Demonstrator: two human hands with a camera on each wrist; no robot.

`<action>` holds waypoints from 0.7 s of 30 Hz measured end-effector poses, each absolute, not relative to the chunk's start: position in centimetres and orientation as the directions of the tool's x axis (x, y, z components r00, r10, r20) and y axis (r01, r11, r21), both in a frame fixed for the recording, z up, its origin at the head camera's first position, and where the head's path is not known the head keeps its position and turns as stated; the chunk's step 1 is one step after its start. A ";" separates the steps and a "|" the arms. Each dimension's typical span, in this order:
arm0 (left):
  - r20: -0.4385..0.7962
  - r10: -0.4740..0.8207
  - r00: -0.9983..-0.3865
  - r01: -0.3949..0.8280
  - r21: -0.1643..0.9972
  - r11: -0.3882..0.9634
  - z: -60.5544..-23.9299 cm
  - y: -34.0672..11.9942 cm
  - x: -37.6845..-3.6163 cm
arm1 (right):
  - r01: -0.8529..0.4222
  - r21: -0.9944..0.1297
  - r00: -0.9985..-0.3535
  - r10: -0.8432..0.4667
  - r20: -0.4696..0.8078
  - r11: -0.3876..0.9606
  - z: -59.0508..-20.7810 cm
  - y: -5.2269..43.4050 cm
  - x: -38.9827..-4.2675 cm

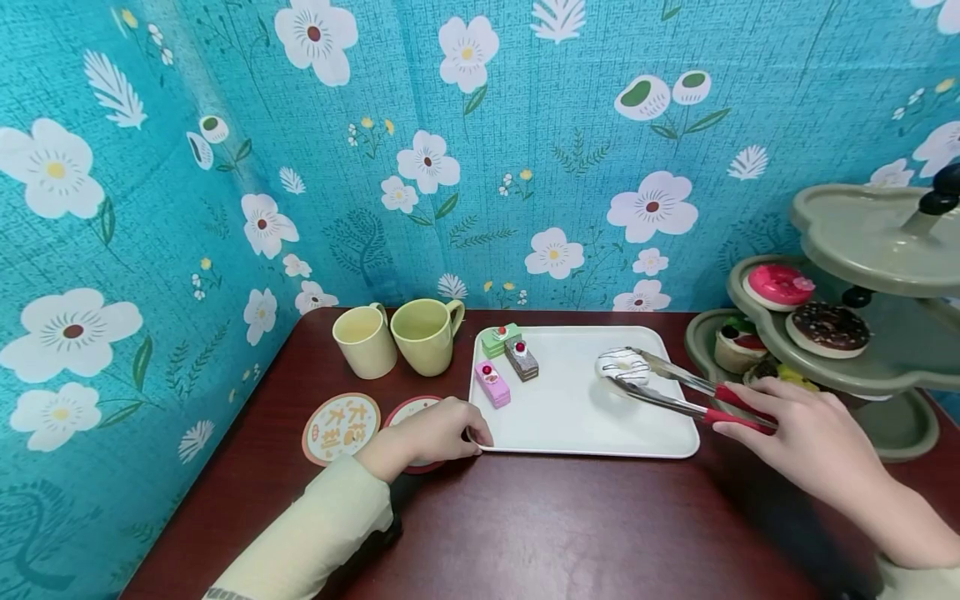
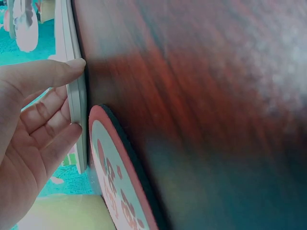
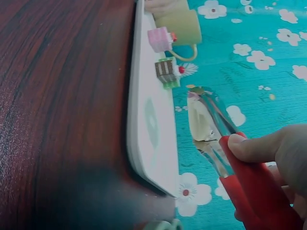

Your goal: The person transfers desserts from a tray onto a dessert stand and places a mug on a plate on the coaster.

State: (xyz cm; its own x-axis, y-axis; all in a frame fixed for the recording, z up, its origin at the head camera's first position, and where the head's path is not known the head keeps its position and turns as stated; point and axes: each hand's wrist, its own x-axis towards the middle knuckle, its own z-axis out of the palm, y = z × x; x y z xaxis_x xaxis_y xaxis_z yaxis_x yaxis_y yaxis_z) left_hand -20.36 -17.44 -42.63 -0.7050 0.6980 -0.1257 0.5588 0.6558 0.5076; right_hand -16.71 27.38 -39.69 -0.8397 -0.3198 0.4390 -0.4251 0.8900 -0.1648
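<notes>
Three tiers of a grey-green dessert stand are seen at the right edge of the head view, loaded with a pink donut, a chocolate donut and a small cake. Dark wood table fills the lower frame. White tray is centred, steadied at its lower-left corner by the left hand, fingertips pressed straight against the rim, nothing gripped. Two pale green mugs and two round coasters are placed left of the tray. Red-handled tongs are gripped by the right hand, fingers curled round the handles. White iced donut is clamped in the tong tips, upper right of the tray, just above its surface. Three small cake slices are grouped at the tray's upper left.
</notes>
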 end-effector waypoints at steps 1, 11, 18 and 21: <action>-0.124 0.699 -0.704 0.561 0.507 0.655 -42.7 -17.4 -20.4 | -0.422 -0.162 -0.840 -0.317 0.441 0.892 -39.6 27.6 -16.5; -0.130 0.692 -0.710 0.556 0.500 0.664 -42.7 -17.4 -20.4 | -0.340 -0.111 -0.881 -0.275 0.384 0.934 -37.9 28.2 -15.0; -0.126 0.695 -0.708 0.559 0.501 0.661 -42.6 -17.4 -20.4 | -0.281 -0.085 -0.900 -0.232 0.368 0.956 -36.7 28.5 -14.1; -0.123 0.698 -0.706 0.562 0.502 0.657 -42.6 -17.4 -20.4 | -0.263 -0.079 -0.901 -0.215 0.377 0.962 -36.2 28.7 -13.7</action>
State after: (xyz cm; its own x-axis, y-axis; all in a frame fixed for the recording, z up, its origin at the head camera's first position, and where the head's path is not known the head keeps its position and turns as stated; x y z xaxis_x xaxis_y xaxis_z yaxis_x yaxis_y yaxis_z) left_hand -20.35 -17.40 -42.57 -0.7059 0.6975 -0.1229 0.5620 0.6572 0.5022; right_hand -13.73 28.70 -36.25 -0.9009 -0.2154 0.3769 -0.2629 0.9616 -0.0789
